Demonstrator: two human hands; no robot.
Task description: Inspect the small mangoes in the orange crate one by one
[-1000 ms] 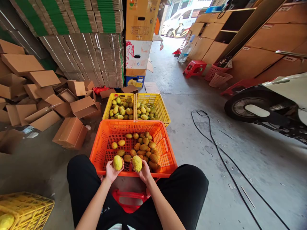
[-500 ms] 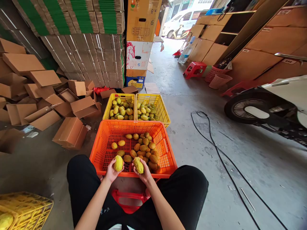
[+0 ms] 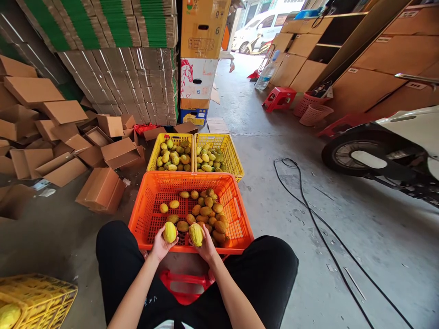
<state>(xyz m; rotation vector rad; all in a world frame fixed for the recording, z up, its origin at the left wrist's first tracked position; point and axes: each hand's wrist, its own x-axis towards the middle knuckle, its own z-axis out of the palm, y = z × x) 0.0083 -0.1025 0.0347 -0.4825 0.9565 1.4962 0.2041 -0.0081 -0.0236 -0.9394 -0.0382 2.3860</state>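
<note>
My left hand [image 3: 159, 246] is closed round a yellow fruit [image 3: 169, 232], and my right hand [image 3: 206, 248] grips a second yellow fruit [image 3: 195, 234]. Both are held over the near rim of an orange crate [image 3: 144, 214] that stands between my knees. Several yellow-brown fruits [image 3: 206, 211] lie in the right half of that crate. Behind it stand two yellow crates [image 3: 235, 160] side by side, each holding several greenish-yellow fruits.
A red stool [image 3: 185, 285] is under me. Another yellow crate [image 3: 37, 299] sits at the lower left. Loose cardboard boxes [image 3: 101, 189] lie on the left, and stacked flat cartons rise behind them. A black cable [image 3: 308, 205] crosses the concrete floor; a scooter wheel [image 3: 356, 155] stands right.
Both hands turned their fruits slightly and brought them a little closer together. Nothing else moved.
</note>
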